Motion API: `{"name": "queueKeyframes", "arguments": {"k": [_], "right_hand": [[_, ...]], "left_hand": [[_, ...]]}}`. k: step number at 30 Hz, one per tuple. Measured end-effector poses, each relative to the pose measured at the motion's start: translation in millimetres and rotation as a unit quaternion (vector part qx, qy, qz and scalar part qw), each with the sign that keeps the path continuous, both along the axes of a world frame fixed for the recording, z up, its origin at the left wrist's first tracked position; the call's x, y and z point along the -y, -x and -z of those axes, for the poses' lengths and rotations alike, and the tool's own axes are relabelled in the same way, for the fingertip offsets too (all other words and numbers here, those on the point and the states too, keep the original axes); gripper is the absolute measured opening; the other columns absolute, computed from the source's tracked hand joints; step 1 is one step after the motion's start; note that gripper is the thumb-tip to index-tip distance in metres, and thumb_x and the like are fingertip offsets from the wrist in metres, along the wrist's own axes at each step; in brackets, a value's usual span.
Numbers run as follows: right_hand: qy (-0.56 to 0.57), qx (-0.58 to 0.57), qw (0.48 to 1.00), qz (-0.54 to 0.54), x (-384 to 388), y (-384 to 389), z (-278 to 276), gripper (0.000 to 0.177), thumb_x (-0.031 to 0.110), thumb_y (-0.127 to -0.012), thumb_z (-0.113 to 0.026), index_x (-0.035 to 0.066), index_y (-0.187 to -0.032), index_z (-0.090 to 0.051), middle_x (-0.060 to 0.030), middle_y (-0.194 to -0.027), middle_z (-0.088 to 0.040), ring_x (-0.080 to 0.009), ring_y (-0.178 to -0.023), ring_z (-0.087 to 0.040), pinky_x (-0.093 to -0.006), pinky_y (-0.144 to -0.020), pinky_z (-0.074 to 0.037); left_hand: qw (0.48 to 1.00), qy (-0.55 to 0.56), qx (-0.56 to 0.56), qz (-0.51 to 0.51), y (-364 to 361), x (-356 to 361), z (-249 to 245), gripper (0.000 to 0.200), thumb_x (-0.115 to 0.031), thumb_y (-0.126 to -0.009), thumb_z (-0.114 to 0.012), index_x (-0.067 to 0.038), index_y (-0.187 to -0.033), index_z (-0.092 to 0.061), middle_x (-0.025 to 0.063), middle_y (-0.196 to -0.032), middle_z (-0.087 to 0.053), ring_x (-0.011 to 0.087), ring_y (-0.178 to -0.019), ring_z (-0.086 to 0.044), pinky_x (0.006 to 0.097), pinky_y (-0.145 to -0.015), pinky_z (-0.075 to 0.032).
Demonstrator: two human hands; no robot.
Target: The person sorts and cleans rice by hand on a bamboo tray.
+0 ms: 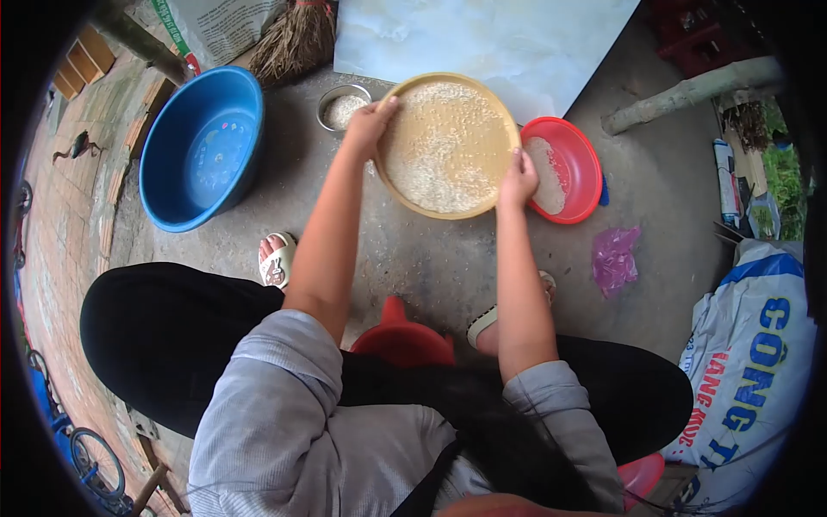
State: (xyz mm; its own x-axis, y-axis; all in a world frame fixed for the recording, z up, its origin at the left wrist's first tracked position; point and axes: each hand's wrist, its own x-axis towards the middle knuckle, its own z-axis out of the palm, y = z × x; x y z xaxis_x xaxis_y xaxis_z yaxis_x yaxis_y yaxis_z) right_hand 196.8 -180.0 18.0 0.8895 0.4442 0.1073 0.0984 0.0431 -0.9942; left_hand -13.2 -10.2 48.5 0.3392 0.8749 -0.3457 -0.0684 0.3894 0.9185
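Observation:
Between my hands is a round, shallow yellow winnowing tray (468, 145), held out in front of me above the floor. Rice grains (444, 185) lie in it, thickest along the near side and thinly scattered elsewhere. My left hand (370, 125) is closed on the tray's left rim, thumb on top. On the right rim, lower down, my right hand (519, 179) grips with its thumb up; the fingers beneath are hidden. Just left of the tray stands a metal bowl (322, 114) with rice in it. A red basin (587, 164) holding pale fine grain sits beside my right hand.
A large blue basin (168, 164) stands on the left. Behind are a straw broom (295, 41) and a marbled panel (465, 39). A purple plastic bag (615, 261) lies on the right floor, near a big printed sack (745, 362). A red plastic stool (403, 340) is below me.

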Motion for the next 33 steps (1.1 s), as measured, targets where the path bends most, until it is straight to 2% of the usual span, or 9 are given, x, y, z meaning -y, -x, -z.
{"name": "queueKeyframes", "arguments": {"k": [1, 6, 12, 18, 23, 26, 29, 31, 33], "right_hand": [[0.018, 0.045, 0.999, 0.025, -11.6, 7.6, 7.9, 0.028, 0.018, -0.091, -0.054, -0.007, -0.099, -0.062, -0.0075, -0.085, -0.066, -0.0103, -0.076, -0.058, -0.0267, -0.072, -0.046], [0.001, -0.098, 0.995, -0.028, -36.6, 59.1, -8.4, 0.032, 0.016, -0.09, -0.058, -0.008, -0.11, -0.06, -0.0097, -0.099, -0.065, -0.0129, -0.085, -0.059, -0.0252, -0.079, -0.046], [-0.021, -0.256, 0.959, -0.115, 25.4, -49.5, -8.8, 0.032, 0.013, -0.093, -0.052, -0.009, -0.115, -0.055, -0.0172, -0.105, -0.064, -0.0229, -0.09, -0.065, -0.0324, -0.078, -0.053], [0.024, -0.096, 0.994, -0.046, -20.4, 46.0, -9.8, 0.032, 0.018, -0.089, -0.059, -0.006, -0.109, -0.062, -0.0097, -0.097, -0.066, -0.0131, -0.088, -0.059, -0.0253, -0.081, -0.045], [-0.007, -0.204, 0.976, -0.072, -10.1, 4.2, 12.9, 0.036, 0.018, -0.09, -0.058, -0.007, -0.116, -0.057, -0.0146, -0.107, -0.063, -0.0191, -0.091, -0.063, -0.0302, -0.081, -0.05], [-0.026, -0.262, 0.958, -0.111, 24.0, -54.7, 2.9, 0.035, 0.019, -0.09, -0.058, -0.005, -0.115, -0.058, -0.0127, -0.103, -0.065, -0.0177, -0.083, -0.064, -0.0296, -0.075, -0.052], [-0.019, -0.244, 0.966, -0.088, 17.6, -45.4, 0.1, 0.035, 0.019, -0.089, -0.059, -0.005, -0.114, -0.059, -0.0118, -0.102, -0.065, -0.0163, -0.084, -0.063, -0.028, -0.076, -0.05], [-0.001, -0.144, 0.987, -0.073, -6.3, 0.5, -4.4, 0.033, 0.019, -0.088, -0.06, -0.006, -0.11, -0.062, -0.0103, -0.102, -0.066, -0.0133, -0.088, -0.06, -0.0252, -0.078, -0.046], [0.027, -0.1, 0.993, -0.053, -30.4, 45.3, 3.7, 0.034, 0.02, -0.088, -0.06, -0.006, -0.11, -0.062, -0.0106, -0.102, -0.066, -0.0128, -0.091, -0.059, -0.0258, -0.082, -0.045]], "left_hand": [[1.0, 0.015, 0.002, -0.009, 13.2, -12.6, -4.5, 0.038, -0.03, -0.086, -0.065, 0.006, -0.099, -0.064, 0.0105, -0.083, -0.067, 0.0159, -0.07, -0.063, 0.0292, -0.062, -0.052], [0.995, 0.037, -0.093, -0.025, 71.2, -22.7, -12.4, 0.037, -0.028, -0.085, -0.065, 0.006, -0.098, -0.065, 0.012, -0.085, -0.067, 0.0207, -0.066, -0.064, 0.0341, -0.062, -0.052], [0.997, 0.007, -0.056, -0.054, -26.2, 37.8, 49.9, 0.041, -0.032, -0.086, -0.064, 0.006, -0.102, -0.064, 0.0105, -0.084, -0.065, 0.0172, -0.074, -0.06, 0.031, -0.068, -0.048], [0.993, 0.119, -0.017, -0.015, 60.1, -1.9, -2.2, 0.034, -0.027, -0.092, -0.055, 0.005, -0.099, -0.063, 0.0166, -0.089, -0.067, 0.0242, -0.073, -0.067, 0.036, -0.065, -0.056], [0.991, -0.026, -0.125, -0.037, 35.9, -6.7, 32.9, 0.039, -0.031, -0.086, -0.065, 0.006, -0.095, -0.065, 0.0104, -0.086, -0.066, 0.0169, -0.073, -0.06, 0.0314, -0.067, -0.049], [0.997, 0.013, -0.021, -0.07, -25.6, 46.1, 29.3, 0.041, -0.032, -0.085, -0.066, 0.006, -0.099, -0.065, 0.009, -0.085, -0.065, 0.0148, -0.074, -0.057, 0.0318, -0.068, -0.048], [0.991, 0.086, -0.066, -0.076, -13.5, 47.8, 14.9, 0.037, -0.031, -0.086, -0.065, 0.004, -0.098, -0.064, 0.0091, -0.085, -0.065, 0.0159, -0.074, -0.06, 0.0336, -0.066, -0.05], [0.992, 0.117, 0.026, -0.036, 24.9, 6.5, 45.1, 0.034, -0.029, -0.089, -0.06, 0.003, -0.098, -0.064, 0.0131, -0.087, -0.067, 0.0219, -0.072, -0.065, 0.0354, -0.065, -0.054], [0.992, 0.125, 0.016, -0.027, 67.7, -8.1, 21.2, 0.033, -0.028, -0.089, -0.06, 0.004, -0.095, -0.065, 0.0144, -0.087, -0.067, 0.0225, -0.07, -0.066, 0.0355, -0.063, -0.054]]}}
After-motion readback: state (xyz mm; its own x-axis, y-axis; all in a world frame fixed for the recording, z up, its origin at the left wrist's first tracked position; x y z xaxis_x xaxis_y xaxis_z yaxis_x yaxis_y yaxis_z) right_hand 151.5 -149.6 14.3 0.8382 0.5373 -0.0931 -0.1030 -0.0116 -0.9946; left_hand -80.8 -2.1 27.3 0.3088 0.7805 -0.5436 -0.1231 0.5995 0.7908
